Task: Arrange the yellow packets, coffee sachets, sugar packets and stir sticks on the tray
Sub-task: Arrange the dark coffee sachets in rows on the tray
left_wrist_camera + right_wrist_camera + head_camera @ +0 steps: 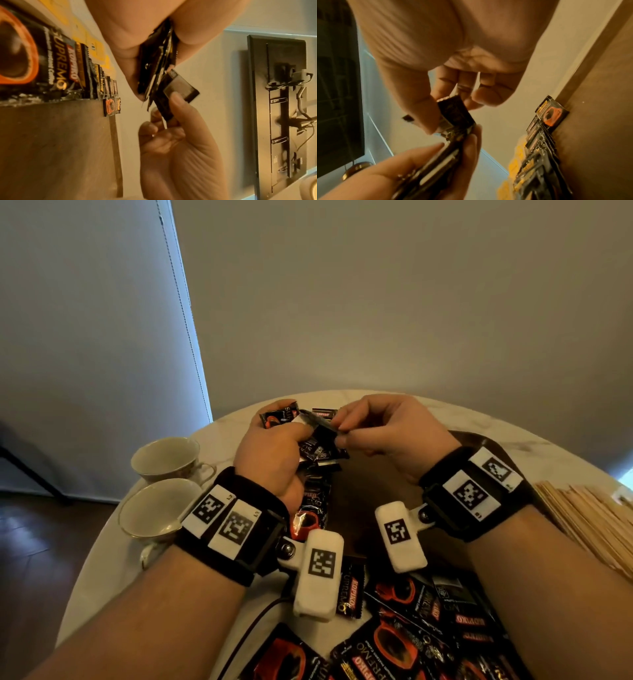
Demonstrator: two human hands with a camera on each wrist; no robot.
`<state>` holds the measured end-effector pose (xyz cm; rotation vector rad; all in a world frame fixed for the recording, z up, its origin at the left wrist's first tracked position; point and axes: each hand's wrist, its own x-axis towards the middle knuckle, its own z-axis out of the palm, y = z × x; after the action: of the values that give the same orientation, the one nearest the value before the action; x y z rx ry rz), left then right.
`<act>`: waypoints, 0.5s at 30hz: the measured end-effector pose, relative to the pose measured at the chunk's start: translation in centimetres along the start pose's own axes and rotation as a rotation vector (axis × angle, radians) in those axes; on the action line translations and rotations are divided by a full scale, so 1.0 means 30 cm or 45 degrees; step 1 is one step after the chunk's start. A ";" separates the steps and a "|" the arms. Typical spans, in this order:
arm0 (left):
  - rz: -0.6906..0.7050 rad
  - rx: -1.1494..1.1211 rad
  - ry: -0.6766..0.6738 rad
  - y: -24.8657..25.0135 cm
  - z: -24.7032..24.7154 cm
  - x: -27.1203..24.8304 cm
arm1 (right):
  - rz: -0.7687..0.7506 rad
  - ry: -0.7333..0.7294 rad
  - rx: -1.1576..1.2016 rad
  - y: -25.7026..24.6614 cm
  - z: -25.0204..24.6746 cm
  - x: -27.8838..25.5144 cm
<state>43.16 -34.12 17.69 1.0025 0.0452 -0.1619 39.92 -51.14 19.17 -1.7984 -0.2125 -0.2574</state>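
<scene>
Two hands: both raised above the round table [113, 559], meeting over the far part of the brown tray [373, 491].
Left hand [274, 453]: fingers curled round a bundle of black coffee sachets [317, 451]; the left wrist view shows several edges fanned in the grip, exact count cannot be told.
Right hand [380, 429]: thumb and forefinger pinch one single sachet [178, 88] at the top of that bundle; the other fingers are loosely curled.
Sachets on tray: one overlapping row [96, 77] along the tray's left side, at least six visible in the left wrist view, plus one small sachet [112, 106] lying at the far end of the row.
Loose sachets: a heap [428, 628] on the near edge of the table, at least six, overlapping, full count hidden by the arms.
Yellow packets [96, 48]: several lie on the table just beside the row, outside the tray; number unclear.
Stir sticks [589, 515]: one stack of many pale wooden sticks on the right of the table, outside the tray.
Cups: two, empty, cream-coloured, on the left; the near cup [154, 508] is just beside the far cup [168, 457].
Sugar packets: cannot be made out in any view.
</scene>
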 end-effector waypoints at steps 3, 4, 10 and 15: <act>-0.037 -0.077 -0.022 0.009 0.005 -0.008 | 0.007 -0.132 -0.080 -0.002 0.004 -0.011; -0.038 -0.077 -0.048 0.010 0.007 -0.013 | 0.015 -0.155 -0.097 -0.002 0.004 -0.014; 0.057 0.080 -0.235 -0.020 -0.008 -0.010 | 0.063 -0.020 -0.108 0.008 -0.004 -0.015; 0.131 0.279 -0.267 -0.024 -0.009 -0.009 | 0.150 0.002 0.161 0.038 0.005 0.005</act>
<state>42.79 -34.25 16.97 1.1985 -0.2192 -0.1796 40.38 -51.27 18.13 -1.6788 -0.1184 -0.1579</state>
